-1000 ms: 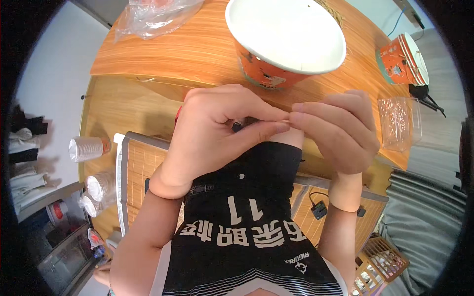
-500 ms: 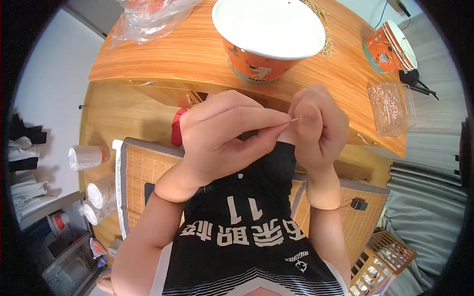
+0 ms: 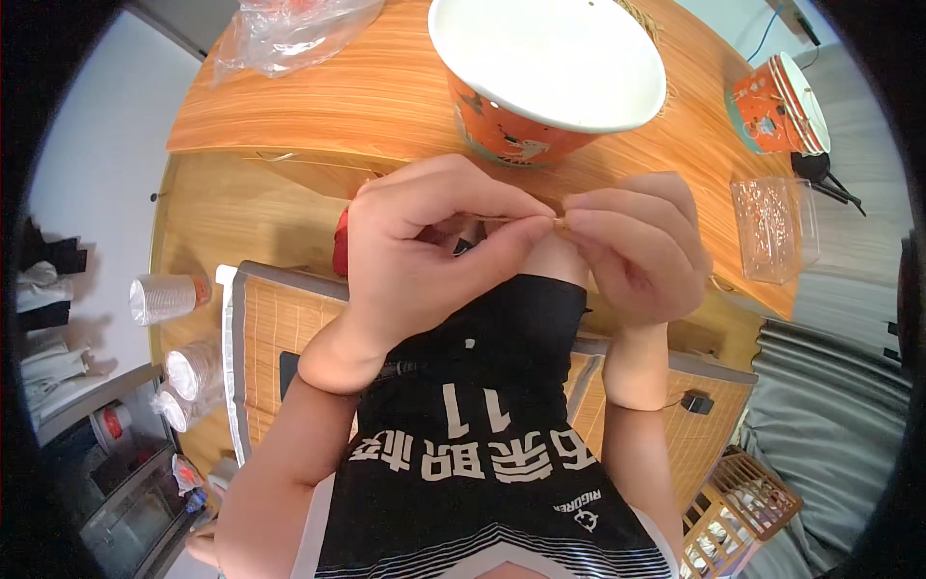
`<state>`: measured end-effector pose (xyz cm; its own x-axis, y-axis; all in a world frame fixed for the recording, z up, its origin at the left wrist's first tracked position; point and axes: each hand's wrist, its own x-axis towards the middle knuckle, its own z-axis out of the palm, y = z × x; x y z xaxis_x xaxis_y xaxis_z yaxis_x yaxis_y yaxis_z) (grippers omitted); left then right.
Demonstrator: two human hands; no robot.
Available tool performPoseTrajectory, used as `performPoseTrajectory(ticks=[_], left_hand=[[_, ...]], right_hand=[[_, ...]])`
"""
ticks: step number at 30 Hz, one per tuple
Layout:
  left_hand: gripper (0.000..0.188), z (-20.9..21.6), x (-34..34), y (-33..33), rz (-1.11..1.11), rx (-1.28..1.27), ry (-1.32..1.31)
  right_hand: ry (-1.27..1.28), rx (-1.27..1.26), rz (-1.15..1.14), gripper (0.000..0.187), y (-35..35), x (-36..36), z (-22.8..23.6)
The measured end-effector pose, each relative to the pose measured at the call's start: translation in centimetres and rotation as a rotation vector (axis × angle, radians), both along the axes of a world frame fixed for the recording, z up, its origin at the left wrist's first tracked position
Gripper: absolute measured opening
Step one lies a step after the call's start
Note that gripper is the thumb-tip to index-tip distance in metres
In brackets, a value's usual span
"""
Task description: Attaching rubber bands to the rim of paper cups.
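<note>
Close together in front of the table edge, both my hands are closed in a fingertip pinch. My left hand (image 3: 415,256) grips a thin tan string (image 3: 497,219), which runs under its fingers toward the right hand. My right hand (image 3: 641,246) pinches the string where the fingertips of both hands nearly meet. Whether there is a knot at that spot is too small to tell. Just beyond the hands, a large orange paper bucket (image 3: 526,135) with a white inside stands upright on the wooden table (image 3: 386,87).
Tan strings (image 3: 651,21) lie partly hidden behind the bucket. A stack of orange paper buckets (image 3: 762,106) and a clear plastic box (image 3: 767,232) sit at the table's right. At far left lies a clear plastic bag (image 3: 294,39). Wrapped containers (image 3: 164,299) stand on the floor.
My right hand has turned from a closed fist, its fingers now extended into a pinch. More string shows under my left fingers. The view has shifted slightly.
</note>
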<state>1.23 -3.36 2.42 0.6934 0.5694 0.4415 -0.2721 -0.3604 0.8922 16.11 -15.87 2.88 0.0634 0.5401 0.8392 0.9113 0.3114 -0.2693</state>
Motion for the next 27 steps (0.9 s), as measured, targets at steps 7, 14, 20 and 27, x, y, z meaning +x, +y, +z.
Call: performPoseTrajectory(ticks=[7, 14, 20, 27], left_hand=[[0.014, 0.0, 0.0, 0.5, -0.028, 0.029, 0.033], [0.016, -0.3, -0.7, 1.2, -0.025, 0.24, -0.026], [0.015, -1.8, -1.2, 1.3, 0.139, 0.054, 0.065], [0.016, -1.6, -2.2, 1.0, 0.17, 0.031, -0.048]], right_hand=[[0.094, -0.026, -0.051, 0.011, 0.6, -0.2, -0.8], [0.393, -0.095, 0.191, 0.037, -0.1, -1.8, 0.1], [0.616, -0.06, 1.739, 0.052, 3.0, -6.5, 1.9], [0.819, -0.132, 1.975, 0.054, 3.9, -8.0, 3.6]])
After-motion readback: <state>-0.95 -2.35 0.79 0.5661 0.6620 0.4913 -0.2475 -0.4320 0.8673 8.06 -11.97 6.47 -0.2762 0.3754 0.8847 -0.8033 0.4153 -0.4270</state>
